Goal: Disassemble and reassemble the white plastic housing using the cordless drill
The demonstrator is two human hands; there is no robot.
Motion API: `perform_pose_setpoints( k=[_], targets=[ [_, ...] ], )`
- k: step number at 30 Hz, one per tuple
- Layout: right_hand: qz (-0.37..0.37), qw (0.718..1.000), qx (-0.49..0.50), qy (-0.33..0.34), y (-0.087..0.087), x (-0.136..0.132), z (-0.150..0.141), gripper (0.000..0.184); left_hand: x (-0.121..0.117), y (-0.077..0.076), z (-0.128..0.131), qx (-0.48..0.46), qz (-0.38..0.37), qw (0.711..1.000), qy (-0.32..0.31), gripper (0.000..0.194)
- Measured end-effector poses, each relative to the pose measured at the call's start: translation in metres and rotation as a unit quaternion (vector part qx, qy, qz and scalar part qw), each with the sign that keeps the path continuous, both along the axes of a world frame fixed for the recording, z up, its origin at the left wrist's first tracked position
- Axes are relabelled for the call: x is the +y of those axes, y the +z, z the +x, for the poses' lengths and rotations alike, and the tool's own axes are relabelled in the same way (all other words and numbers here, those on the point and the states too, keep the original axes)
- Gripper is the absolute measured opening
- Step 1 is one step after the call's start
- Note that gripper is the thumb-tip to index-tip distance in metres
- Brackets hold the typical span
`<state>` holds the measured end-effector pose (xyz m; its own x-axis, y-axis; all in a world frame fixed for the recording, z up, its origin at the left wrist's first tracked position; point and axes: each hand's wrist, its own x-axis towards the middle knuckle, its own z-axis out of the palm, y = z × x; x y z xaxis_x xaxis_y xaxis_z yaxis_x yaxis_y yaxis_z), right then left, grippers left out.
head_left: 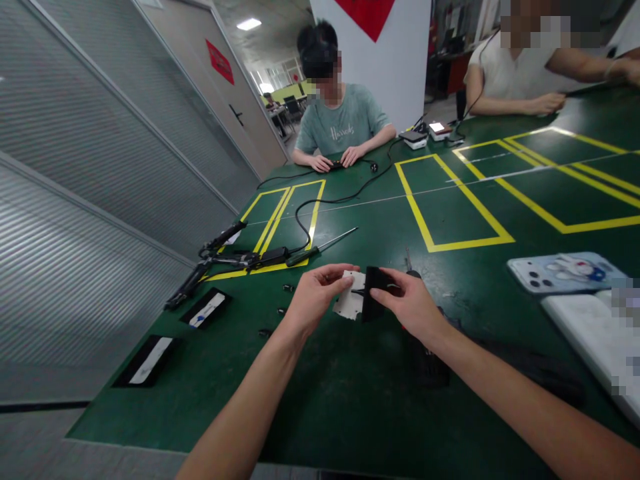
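Observation:
My left hand (316, 293) pinches a small white flat part (349, 303) above the green table (350, 400). My right hand (410, 303) grips a black flat part (373, 297) held against the white one. Both hands meet at the table's middle, fingers closed on the pieces. A few small black bits (287, 289) lie on the table just left of my left hand. A screwdriver with a dark handle (320, 247) lies beyond my hands.
Black tools and a cable (220, 257) lie at the left, two black trays (150, 360) near the left edge. A phone (565, 272) and white case (595, 340) sit at the right. One person (340, 120) sits opposite, another (525, 67) at far right. Yellow tape marks boxes.

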<state>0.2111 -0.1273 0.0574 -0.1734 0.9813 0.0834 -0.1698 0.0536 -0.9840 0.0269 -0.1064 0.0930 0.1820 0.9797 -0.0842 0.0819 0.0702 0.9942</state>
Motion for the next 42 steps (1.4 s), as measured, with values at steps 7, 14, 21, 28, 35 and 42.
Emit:
perform_pose_setpoints(
  k=[7,14,21,28,35,42],
  targets=[
    [-0.017,1.0,0.009,0.0,-0.005,0.0,0.0,0.033,-0.005,0.004,0.011,-0.002,0.0,0.999,0.044,0.033],
    [-0.033,0.998,0.047,-0.031,-0.004,0.0,-0.001,0.033,-0.002,0.0,0.017,-0.007,0.017,0.993,0.114,0.035],
    [-0.029,0.998,0.054,-0.035,-0.004,-0.001,-0.002,0.034,-0.006,0.009,0.02,0.05,0.05,0.992,0.109,0.034],
    [-0.043,0.997,0.06,-0.022,-0.004,-0.002,0.002,0.036,-0.009,0.005,0.032,0.007,0.067,0.99,0.123,0.028],
    [-0.068,0.993,0.086,-0.037,0.0,-0.002,0.0,0.036,-0.002,-0.005,0.036,-0.078,0.044,0.982,0.166,0.031],
    [-0.021,0.997,0.05,-0.052,-0.005,-0.002,-0.001,0.031,-0.005,-0.004,0.029,-0.05,0.024,0.989,0.138,0.031]
  ],
)
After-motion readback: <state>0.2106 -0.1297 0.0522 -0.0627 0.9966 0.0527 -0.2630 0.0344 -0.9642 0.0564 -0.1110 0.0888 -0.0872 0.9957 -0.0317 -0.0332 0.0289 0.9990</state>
